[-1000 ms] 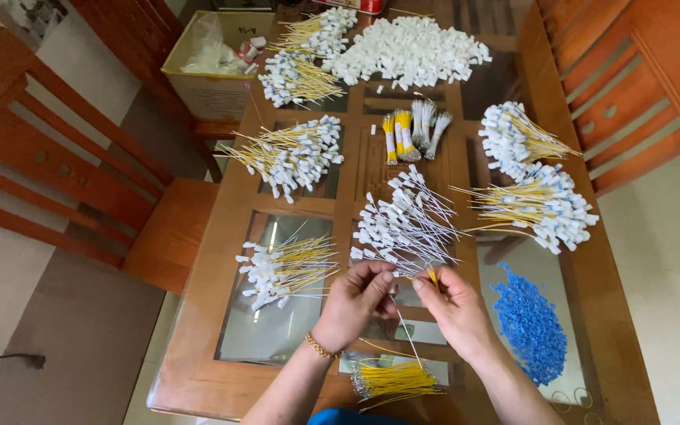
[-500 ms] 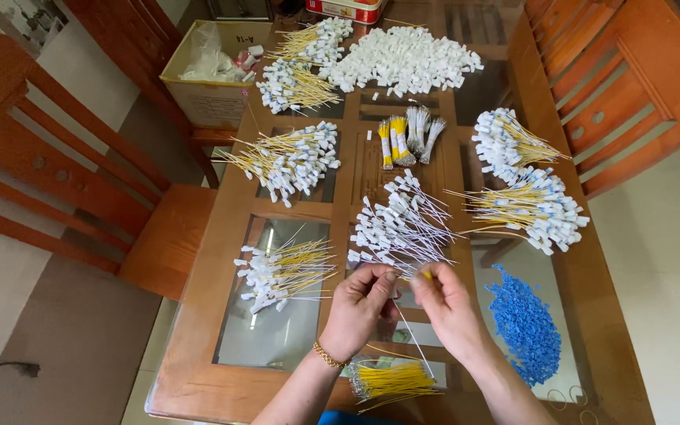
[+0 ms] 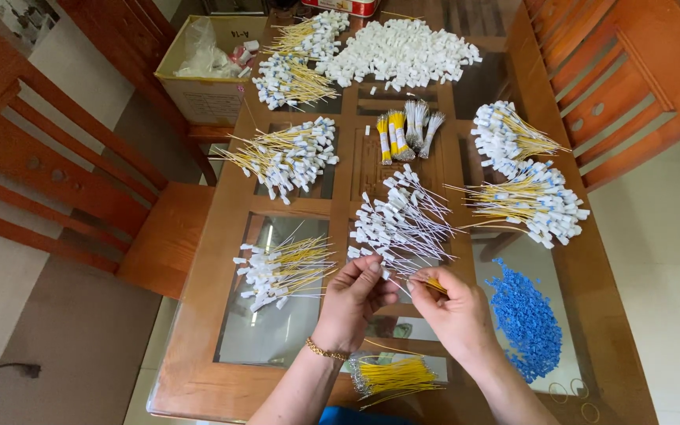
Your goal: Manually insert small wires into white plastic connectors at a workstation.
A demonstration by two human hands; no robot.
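Observation:
My left hand (image 3: 353, 301) and my right hand (image 3: 452, 309) are close together over the near middle of the wooden table with glass panels (image 3: 198, 370). The right hand pinches a thin yellow wire (image 3: 433, 285) at its fingertips. The left hand's fingers close on something small near the wire's end; I cannot make out what. Just beyond the hands lies a pile of white-wired plugs (image 3: 399, 222). A bundle of loose yellow wires (image 3: 393, 375) lies under my wrists at the near edge. A heap of small blue pieces (image 3: 526, 319) is to the right.
Piles of yellow wires with white plugs lie at the left (image 3: 283, 267), mid-left (image 3: 286, 156), right (image 3: 530, 201) and far side. A heap of white plugs (image 3: 399, 53) sits at the back. A cardboard box (image 3: 202, 67) stands by the left chair (image 3: 64, 173); another chair (image 3: 623, 75) is right.
Both hands have stayed over the same spot near the white-wire pile, shifting slightly; the view has drifted a little. The yellow wire remains in the right fingers.

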